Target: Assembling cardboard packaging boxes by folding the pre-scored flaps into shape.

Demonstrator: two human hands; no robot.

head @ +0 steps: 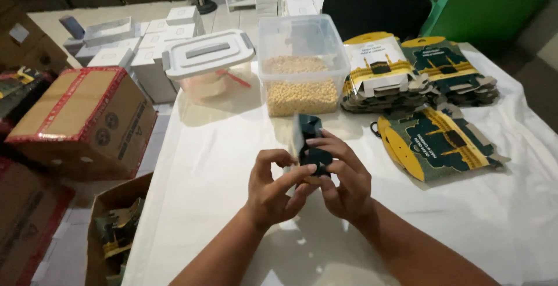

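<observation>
While both hands pinch it, the dark carton (311, 143) sits half hidden behind the left hand (273, 188) and right hand (343, 178), grips closed on it, above the white table (221, 164); bean tub (302, 65) behind.

Both forearms reach forward, the left hand (278, 188) and right hand (344, 177) close together, fingers (302, 172) curled and pinching
</observation>
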